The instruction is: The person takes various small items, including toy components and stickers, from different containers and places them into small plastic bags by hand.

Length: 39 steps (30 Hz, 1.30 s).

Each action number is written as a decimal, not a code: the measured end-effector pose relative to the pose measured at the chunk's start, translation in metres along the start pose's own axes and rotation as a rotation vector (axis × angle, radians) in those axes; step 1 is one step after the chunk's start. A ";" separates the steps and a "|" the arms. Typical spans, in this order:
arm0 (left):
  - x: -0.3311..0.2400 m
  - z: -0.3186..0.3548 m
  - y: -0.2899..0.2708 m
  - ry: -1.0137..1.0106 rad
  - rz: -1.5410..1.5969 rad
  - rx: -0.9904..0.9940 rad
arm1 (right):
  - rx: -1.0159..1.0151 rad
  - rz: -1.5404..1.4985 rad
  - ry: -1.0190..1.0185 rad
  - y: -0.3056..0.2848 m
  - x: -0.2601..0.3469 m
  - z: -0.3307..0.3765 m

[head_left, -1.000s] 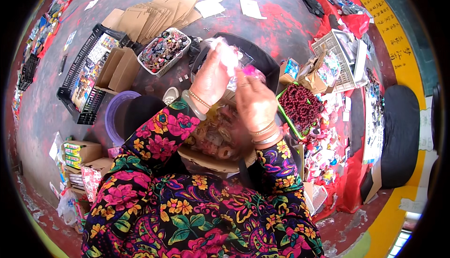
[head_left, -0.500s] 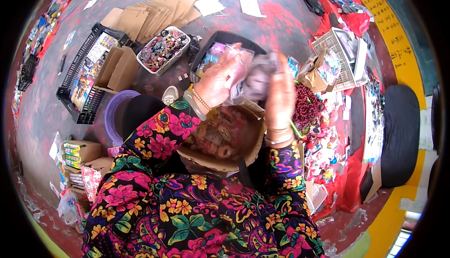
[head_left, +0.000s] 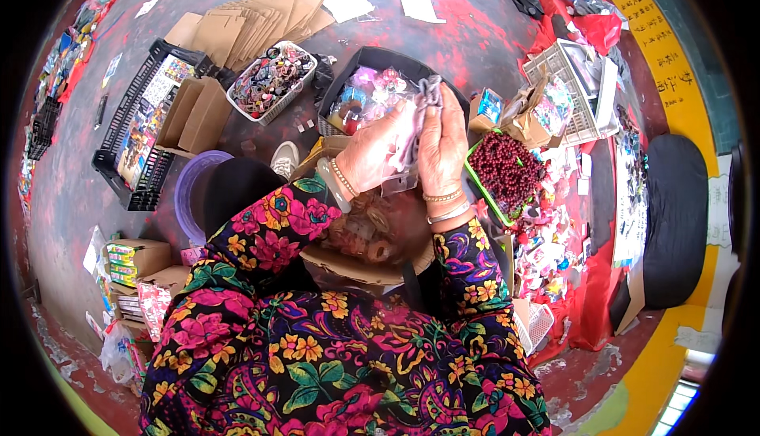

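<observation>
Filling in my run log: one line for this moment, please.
left hand: holds clear plastic bag | right hand: pinches small grey fabric piece | below: open cardboard box

Packing workshop floor: flattened cardboard boxes (head_left: 261, 20), trinket basket (head_left: 271, 80), bead tray (head_left: 507, 171).

Bright, even daylight falls over everything I see, with a pale sheen of glare on the grey floor (head_left: 443, 32) near the top edge. Shadows are soft and short; the darkest patch lies under my sleeves. The fisheye bends straight edges hard toward the rim, and a black ring closes off the corners. My left hand (head_left: 372, 155) and right hand (head_left: 442, 147) look sharp, hardly smeared, colours strong.
</observation>
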<state>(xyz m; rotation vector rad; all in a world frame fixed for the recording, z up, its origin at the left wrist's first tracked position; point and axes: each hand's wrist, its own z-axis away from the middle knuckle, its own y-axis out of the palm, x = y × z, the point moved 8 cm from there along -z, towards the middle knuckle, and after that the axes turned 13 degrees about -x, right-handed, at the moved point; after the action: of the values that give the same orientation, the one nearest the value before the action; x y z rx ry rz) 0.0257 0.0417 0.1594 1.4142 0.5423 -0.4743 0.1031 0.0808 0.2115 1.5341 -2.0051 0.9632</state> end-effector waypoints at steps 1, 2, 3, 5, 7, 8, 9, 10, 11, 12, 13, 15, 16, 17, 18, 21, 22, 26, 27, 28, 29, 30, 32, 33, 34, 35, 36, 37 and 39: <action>-0.010 0.003 0.006 0.036 -0.011 -0.026 | -0.008 -0.019 0.070 0.000 -0.012 -0.001; -0.017 0.005 0.009 0.071 -0.021 -0.051 | -0.038 -0.034 0.100 -0.002 -0.019 -0.002; -0.021 0.006 0.008 0.106 -0.032 -0.076 | -0.008 -0.055 0.187 -0.002 -0.030 -0.002; -0.024 0.004 -0.002 0.141 -0.258 -0.152 | 0.054 -0.098 0.359 -0.003 -0.045 -0.003; -0.019 0.003 0.001 -0.010 0.137 -0.119 | -0.007 -0.138 0.531 -0.011 -0.078 -0.004; -0.020 0.002 0.000 0.004 0.121 -0.118 | -0.066 -0.178 0.544 -0.021 -0.084 -0.009; -0.020 0.001 -0.001 0.019 0.106 -0.117 | -0.124 -0.218 0.557 -0.029 -0.089 -0.012; -0.021 0.001 -0.004 0.036 0.091 -0.123 | -0.191 -0.393 0.483 -0.031 -0.071 -0.018; -0.020 0.001 -0.005 0.047 0.094 -0.126 | -0.187 -0.335 0.409 -0.036 -0.051 -0.023; -0.019 0.000 -0.005 0.059 0.098 -0.131 | -0.143 -0.327 0.315 -0.032 -0.041 -0.024; -0.018 0.000 -0.004 0.069 0.100 -0.135 | -0.100 -0.318 0.222 -0.029 -0.030 -0.022; -0.007 0.000 0.011 -0.070 0.353 0.116 | 0.102 -0.199 0.017 -0.009 0.005 -0.009; 0.000 -0.002 0.002 -0.100 0.305 -0.016 | 0.160 -0.118 -0.114 0.002 0.019 -0.002; -0.001 -0.002 -0.001 -0.093 0.333 -0.045 | 0.218 -0.037 -0.246 0.012 0.031 0.007; -0.003 -0.003 -0.003 -0.086 0.362 -0.074 | 0.234 -0.085 -0.218 0.016 0.032 0.011; -0.014 -0.011 -0.019 -0.020 0.424 -0.146 | 0.275 -0.160 -0.255 0.026 0.037 0.022; -0.024 -0.011 -0.018 -0.004 0.423 -0.124 | 0.305 -0.149 -0.283 0.026 0.043 0.024; -0.051 -0.009 -0.029 0.121 0.302 -0.220 | 0.346 -0.194 -0.338 0.029 0.054 0.037; -0.056 -0.010 -0.033 0.148 0.273 -0.244 | 0.357 -0.229 -0.335 0.030 0.055 0.040; -0.061 -0.010 -0.034 0.174 0.282 -0.253 | 0.324 -0.281 -0.316 0.026 0.063 0.037; -0.067 -0.010 -0.034 0.200 0.291 -0.262 | 0.360 -0.355 -0.258 0.026 0.059 0.039; -0.073 -0.010 -0.034 0.225 0.300 -0.270 | 0.395 -0.427 -0.200 0.024 0.052 0.040; -0.090 -0.007 -0.030 0.271 0.363 -0.246 | 0.490 -0.534 0.038 0.026 0.030 0.050; -0.097 -0.004 -0.029 0.294 0.394 -0.234 | 0.549 -0.547 0.251 0.031 0.016 0.056; -0.101 -0.001 -0.029 0.328 0.362 -0.219 | 0.603 -0.552 0.467 0.034 0.007 0.064; -0.102 0.001 -0.029 0.352 0.328 -0.233 | 0.654 -0.553 0.685 0.038 0.000 0.074; -0.103 0.002 -0.029 0.376 0.294 -0.249 | 0.655 -0.627 0.796 0.042 0.004 0.075; -0.099 0.003 -0.028 0.391 0.264 -0.266 | 0.675 -0.703 0.943 0.047 -0.001 0.083; -0.084 0.003 -0.023 0.349 0.130 -0.254 | 0.536 -0.877 1.131 0.050 -0.009 0.086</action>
<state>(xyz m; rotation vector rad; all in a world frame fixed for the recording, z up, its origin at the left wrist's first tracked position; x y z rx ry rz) -0.0543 0.0352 0.1929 1.2818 0.7575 -0.0475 0.0635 0.0295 0.1352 1.3410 -0.2551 1.4888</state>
